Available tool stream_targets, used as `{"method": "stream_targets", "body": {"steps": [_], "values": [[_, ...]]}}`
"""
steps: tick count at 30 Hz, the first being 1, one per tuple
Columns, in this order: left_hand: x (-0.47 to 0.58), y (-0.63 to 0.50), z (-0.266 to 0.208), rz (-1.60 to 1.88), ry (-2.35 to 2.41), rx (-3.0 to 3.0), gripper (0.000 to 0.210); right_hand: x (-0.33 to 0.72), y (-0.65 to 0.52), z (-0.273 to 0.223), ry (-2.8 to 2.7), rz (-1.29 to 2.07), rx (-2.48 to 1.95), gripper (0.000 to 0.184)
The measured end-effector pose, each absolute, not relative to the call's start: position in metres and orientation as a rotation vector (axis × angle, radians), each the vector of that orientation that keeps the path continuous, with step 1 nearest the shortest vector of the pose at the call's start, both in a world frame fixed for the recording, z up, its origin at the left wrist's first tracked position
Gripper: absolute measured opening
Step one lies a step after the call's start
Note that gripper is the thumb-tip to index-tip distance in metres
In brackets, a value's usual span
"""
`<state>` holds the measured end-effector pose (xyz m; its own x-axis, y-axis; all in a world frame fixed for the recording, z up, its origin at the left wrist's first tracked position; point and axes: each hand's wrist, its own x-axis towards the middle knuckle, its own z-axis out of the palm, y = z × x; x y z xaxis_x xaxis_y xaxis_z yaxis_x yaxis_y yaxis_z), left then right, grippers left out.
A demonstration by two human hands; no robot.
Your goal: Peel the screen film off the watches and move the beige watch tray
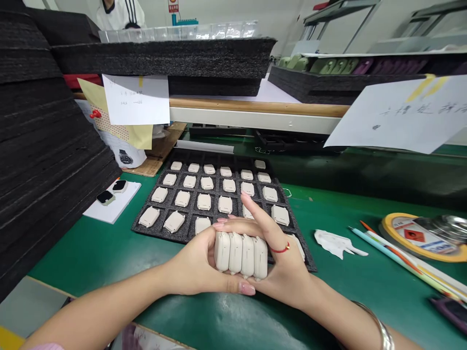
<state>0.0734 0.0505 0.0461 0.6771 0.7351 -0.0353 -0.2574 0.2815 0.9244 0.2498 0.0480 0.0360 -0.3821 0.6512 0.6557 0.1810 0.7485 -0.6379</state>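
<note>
A row of several cream-coloured watch cases [241, 255], standing on edge side by side, is held between both hands above the near edge of the bench. My left hand [193, 265] is wrapped round the row's left end, its thumb running along underneath. Round the right end curls my right hand [288, 265], with the index finger stretched up and away. Just behind the hands lies a black foam tray [308, 260]. Similar cream watch cases [225, 204] sit singly in many of its pockets; the hands hide part of its front row.
Tall black foam stacks [44, 146] rise at the left. Two watches [105, 197] rest on a white card. At the right are a crumpled white wipe [328, 242], pens [386, 253], a yellow tape roll [397, 226] and a dark device [452, 311]. A shelf edge [255, 116] crosses behind.
</note>
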Motion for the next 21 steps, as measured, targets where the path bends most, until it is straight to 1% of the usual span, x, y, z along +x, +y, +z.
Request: {"method": "stream_targets", "body": {"steps": [2, 6, 10, 12, 14, 15, 16, 17, 19, 20, 21], "values": [[0.074, 0.051, 0.046, 0.730, 0.524, 1.121, 0.057, 0.249, 0.048, 0.037, -1.962, 0.542, -0.640, 0.097], [0.078, 0.051, 0.045, 0.798, 0.519, 1.108, 0.047, 0.249, 0.049, 0.035, -2.048, 0.447, -0.629, 0.086], [0.080, 0.049, 0.043, 0.826, 0.613, 1.120, 0.045, 0.247, 0.048, 0.033, -2.083, 0.426, -0.605, 0.077], [0.079, 0.048, 0.042, 0.854, 0.669, 1.172, 0.045, 0.248, 0.045, 0.036, -2.120, 0.412, -0.579, 0.080], [0.077, 0.047, 0.042, 0.911, 0.710, 1.242, 0.048, 0.250, 0.041, 0.040, -2.128, 0.440, -0.589, 0.092], [0.076, 0.046, 0.041, 0.941, 0.717, 1.287, 0.049, 0.252, 0.039, 0.042, -2.105, 0.487, -0.611, 0.096], [0.074, 0.045, 0.041, 0.971, 0.716, 1.343, 0.049, 0.255, 0.038, 0.043, -2.044, 0.560, -0.645, 0.096], [0.073, 0.044, 0.041, 0.997, 0.710, 1.405, 0.048, 0.257, 0.038, 0.043, -1.950, 0.663, -0.685, 0.091], [0.071, 0.044, 0.041, 1.050, 0.677, 1.541, 0.045, 0.260, 0.041, 0.042, -1.733, 0.971, -0.761, 0.081], [0.071, 0.045, 0.041, 1.082, 0.650, 1.609, 0.047, 0.260, 0.043, 0.041, -1.631, 1.158, -0.793, 0.082], [0.071, 0.046, 0.040, 1.111, 0.617, 1.675, 0.048, 0.259, 0.045, 0.041, -1.545, 1.350, -0.826, 0.088]]}}
